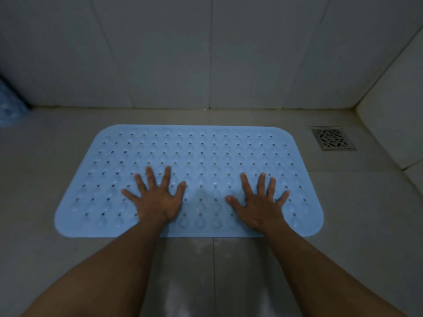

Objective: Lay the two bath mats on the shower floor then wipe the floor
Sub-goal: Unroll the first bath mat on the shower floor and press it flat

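Bath mat (201,156): blue, perforated, flat on the shower floor (57,161).
Left hand (155,197): palm down on mat, fingers spread, gripping nothing.
Right hand (258,202): likewise.
Second mat (10,104): bunched at left wall.
Drain grate (332,138): right of mat.

I see both bare forearms reaching forward from the bottom corners of the view, converging slightly as they extend. The left hand (155,197) lies palm down, flat, with all five fingers spread wide and the thumb angled out toward the right. The right hand (259,202) mirrors it, palm down and flat, fingers fanned, thumb pointing inward toward the left. The two hands sit side by side at about the same reach, well apart, neither touching the other. Both wrists are nearly straight, and neither hand grips anything
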### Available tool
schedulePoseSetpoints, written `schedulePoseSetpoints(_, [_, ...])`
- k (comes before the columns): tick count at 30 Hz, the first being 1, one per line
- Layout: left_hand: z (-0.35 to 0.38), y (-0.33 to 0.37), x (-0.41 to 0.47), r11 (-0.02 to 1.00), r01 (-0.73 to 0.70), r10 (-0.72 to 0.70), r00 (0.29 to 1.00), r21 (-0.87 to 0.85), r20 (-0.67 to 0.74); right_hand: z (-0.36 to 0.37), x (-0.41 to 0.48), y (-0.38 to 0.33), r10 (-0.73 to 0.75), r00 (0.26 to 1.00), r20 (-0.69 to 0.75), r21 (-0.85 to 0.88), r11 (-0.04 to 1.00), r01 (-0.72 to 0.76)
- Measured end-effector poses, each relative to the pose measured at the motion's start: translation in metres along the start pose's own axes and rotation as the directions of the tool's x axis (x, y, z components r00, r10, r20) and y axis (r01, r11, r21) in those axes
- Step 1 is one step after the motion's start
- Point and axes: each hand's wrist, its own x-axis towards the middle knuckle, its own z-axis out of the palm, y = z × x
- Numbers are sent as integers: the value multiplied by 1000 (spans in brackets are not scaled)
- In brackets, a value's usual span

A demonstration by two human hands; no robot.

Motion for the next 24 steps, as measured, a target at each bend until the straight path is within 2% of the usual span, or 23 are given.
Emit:
schedulePoseSetpoints(13, [-5,-10,4,998,-21,23,999,-52,35,-6,1,-10,18,995,102,-33,999,-15])
schedulePoseSetpoints(20, [-20,-15,7,998,-68,68,994,2,87,-14,4,-16,44,991,126,-49,998,-38])
schedulePoseSetpoints(24, [-36,-34,18,985,-147,156,982,94,-108,-14,11,-49,4,999,52,-60,998,0])
